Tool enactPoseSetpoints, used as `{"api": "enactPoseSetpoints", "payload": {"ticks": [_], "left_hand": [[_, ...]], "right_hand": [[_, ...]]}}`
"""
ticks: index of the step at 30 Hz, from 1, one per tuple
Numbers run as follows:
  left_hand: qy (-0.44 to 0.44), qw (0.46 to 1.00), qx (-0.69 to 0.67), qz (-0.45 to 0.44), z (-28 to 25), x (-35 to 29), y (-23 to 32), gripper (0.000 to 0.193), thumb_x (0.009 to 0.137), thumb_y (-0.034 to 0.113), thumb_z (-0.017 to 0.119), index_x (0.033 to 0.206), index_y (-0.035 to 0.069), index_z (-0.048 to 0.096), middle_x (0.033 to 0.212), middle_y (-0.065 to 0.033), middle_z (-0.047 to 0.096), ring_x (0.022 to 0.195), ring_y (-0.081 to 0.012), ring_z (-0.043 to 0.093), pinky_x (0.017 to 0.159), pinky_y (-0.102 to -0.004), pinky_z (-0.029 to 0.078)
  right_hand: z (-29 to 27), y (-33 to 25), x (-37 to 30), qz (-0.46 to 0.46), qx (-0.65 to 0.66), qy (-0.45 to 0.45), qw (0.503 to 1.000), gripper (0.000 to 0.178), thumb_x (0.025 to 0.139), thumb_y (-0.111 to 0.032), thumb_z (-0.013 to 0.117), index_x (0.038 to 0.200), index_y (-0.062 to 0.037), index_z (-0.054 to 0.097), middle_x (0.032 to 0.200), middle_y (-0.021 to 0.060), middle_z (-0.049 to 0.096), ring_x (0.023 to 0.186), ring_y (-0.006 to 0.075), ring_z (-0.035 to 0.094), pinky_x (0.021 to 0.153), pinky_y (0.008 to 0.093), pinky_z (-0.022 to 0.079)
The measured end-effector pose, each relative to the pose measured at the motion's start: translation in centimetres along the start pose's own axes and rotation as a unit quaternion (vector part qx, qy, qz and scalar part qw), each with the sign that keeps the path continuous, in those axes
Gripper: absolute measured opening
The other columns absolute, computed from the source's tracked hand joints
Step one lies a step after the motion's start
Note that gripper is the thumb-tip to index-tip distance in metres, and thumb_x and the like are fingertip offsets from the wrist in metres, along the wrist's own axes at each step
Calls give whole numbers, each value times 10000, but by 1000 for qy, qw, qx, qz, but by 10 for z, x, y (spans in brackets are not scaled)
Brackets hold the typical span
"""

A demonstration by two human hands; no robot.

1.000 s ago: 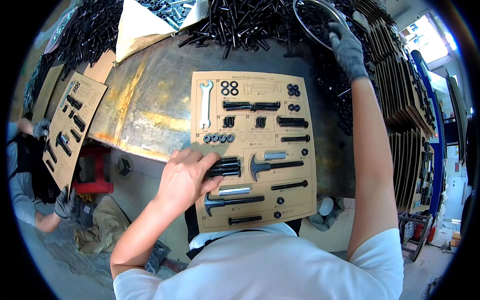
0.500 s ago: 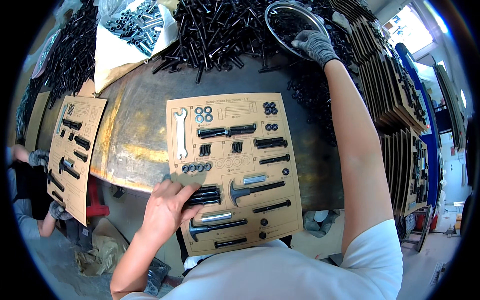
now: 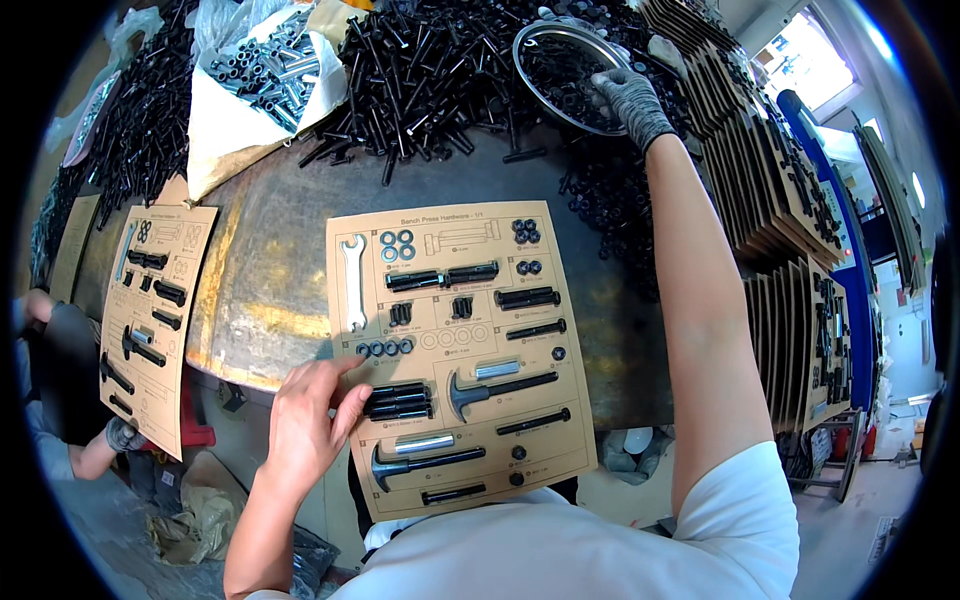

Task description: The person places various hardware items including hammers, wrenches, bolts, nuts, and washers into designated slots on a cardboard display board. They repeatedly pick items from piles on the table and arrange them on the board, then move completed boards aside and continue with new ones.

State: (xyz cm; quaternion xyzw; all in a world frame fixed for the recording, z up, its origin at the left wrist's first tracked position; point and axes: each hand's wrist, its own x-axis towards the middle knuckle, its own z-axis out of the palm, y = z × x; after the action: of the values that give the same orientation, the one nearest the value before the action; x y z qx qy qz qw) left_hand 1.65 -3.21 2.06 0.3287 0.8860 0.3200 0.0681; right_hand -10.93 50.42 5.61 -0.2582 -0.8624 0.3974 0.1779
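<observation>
A brown hardware card (image 3: 585, 430) leans against the near edge of the metal table, filled with sorted parts. On it are a silver wrench (image 3: 354, 282), blue-tinted washers (image 3: 398, 246), black bolts (image 3: 440, 277) and two T-shaped black parts (image 3: 455, 395). My bare left hand (image 3: 308, 415) is at the card's left edge, fingers stretched and thumb apart, beside a bundle of thick black bolts (image 3: 400, 401). My gloved right hand (image 3: 634, 104) reaches over the rim of a round metal bowl (image 3: 520, 75) holding dark washers. Its fingers are bunched together; whatever they pinch is hidden.
Heaps of black bolts (image 3: 430, 80) and an open bag of silver sleeves (image 3: 270, 75) lie at the back. Small black nuts (image 3: 610, 205) spread right of centre. Filled cards stack upright (image 3: 780, 330) at right. At left, a co-worker's gloved hand (image 3: 125, 435) holds another card (image 3: 165, 385).
My left fingers have lifted off the thick black bolts and straightened. The card sits slightly lower and further left in view. My right hand stays at the bowl, fingers a little deeper inside.
</observation>
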Motion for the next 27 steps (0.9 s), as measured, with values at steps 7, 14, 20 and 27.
{"api": "enactPoseSetpoints", "payload": {"ticks": [7,14,20,27], "left_hand": [[18,1000,-5,11,0,5,0,195,907,146,710,1065,33,700,863,-146,674,831,-343,641,806,-418,510],[29,994,-6,104,18,18,9,110,882,92,706,980,41,714,868,-113,674,839,-316,636,802,-410,514],[22,987,36,155,24,26,15,106,875,82,714,973,43,725,826,-97,599,847,-298,591,785,-403,494],[-12,973,98,208,46,45,28,292,816,76,737,1106,106,754,869,-43,559,865,-243,557,779,-363,468]], "right_hand": [[5,-75,-139,-114,25,-215,970,364,939,-370,731,1123,-58,700,875,-27,642,810,82,597,766,266,520],[94,-62,-294,-247,-281,-372,849,283,979,-355,621,1030,-88,701,955,116,708,889,287,700,793,412,561],[74,-51,-255,-459,-297,-158,822,276,967,-334,662,1056,-82,733,911,91,731,857,244,716,765,347,580],[29,-27,-28,-242,-448,119,852,295,954,-335,666,1186,-166,731,1173,138,706,1169,290,621,1019,412,487]]}}
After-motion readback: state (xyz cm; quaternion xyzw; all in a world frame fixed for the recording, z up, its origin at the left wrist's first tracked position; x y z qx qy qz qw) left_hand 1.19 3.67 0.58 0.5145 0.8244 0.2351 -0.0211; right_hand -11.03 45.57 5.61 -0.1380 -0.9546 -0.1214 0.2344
